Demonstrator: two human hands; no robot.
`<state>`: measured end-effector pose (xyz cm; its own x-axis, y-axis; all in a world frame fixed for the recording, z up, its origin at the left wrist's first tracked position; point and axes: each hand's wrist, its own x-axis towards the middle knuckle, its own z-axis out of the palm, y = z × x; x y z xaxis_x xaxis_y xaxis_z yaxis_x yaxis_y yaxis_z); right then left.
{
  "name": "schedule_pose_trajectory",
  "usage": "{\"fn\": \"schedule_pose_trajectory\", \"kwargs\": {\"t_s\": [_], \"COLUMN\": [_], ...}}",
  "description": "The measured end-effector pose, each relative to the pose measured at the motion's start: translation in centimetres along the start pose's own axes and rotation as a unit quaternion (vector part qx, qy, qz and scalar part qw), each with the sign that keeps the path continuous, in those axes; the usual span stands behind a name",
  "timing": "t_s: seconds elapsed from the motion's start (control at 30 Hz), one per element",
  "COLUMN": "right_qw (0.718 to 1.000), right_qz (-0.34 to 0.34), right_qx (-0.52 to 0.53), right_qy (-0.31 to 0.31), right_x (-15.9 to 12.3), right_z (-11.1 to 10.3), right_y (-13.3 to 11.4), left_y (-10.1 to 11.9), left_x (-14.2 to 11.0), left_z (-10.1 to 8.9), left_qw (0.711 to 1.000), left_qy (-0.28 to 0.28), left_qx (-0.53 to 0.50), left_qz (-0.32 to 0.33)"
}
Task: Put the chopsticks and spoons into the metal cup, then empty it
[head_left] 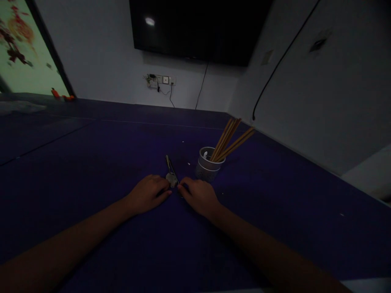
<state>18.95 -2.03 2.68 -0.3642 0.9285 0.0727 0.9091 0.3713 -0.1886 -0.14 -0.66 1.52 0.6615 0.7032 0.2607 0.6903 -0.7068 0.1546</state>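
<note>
Both my hands rest close together on a dark purple surface [128, 244]. My left hand [148, 193] has thumb and fingers bent together at the edge of a small pale, roundish flat piece [171, 180]. My right hand [199, 195] is closed in a pinch on the near end of a slim dark rod-like piece [174, 170]. A second thin piece with a dark tip [168, 161] reaches away from the pale one. The dim light hides what kind of things these are and whether they are joined.
Just beyond my right hand stands a grey perforated cup [207, 171] holding several wooden chopsticks [227, 140] and something white. Small white scraps [188, 164] dot the surface. A wall with sockets [161, 79], cables and a dark television [198, 32] rises behind.
</note>
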Motion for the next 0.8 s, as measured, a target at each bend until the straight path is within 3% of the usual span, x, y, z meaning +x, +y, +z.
{"fn": "schedule_pose_trajectory", "kwargs": {"t_s": [0.8], "right_qw": [0.999], "right_qz": [-0.01], "right_qx": [-0.004], "right_qy": [0.033], "right_x": [0.3], "right_z": [0.9], "right_y": [0.4], "left_y": [-0.4], "left_x": [0.0], "left_z": [1.2], "left_qw": [0.999], "left_qy": [0.029], "left_qx": [-0.015], "left_qz": [-0.01]}}
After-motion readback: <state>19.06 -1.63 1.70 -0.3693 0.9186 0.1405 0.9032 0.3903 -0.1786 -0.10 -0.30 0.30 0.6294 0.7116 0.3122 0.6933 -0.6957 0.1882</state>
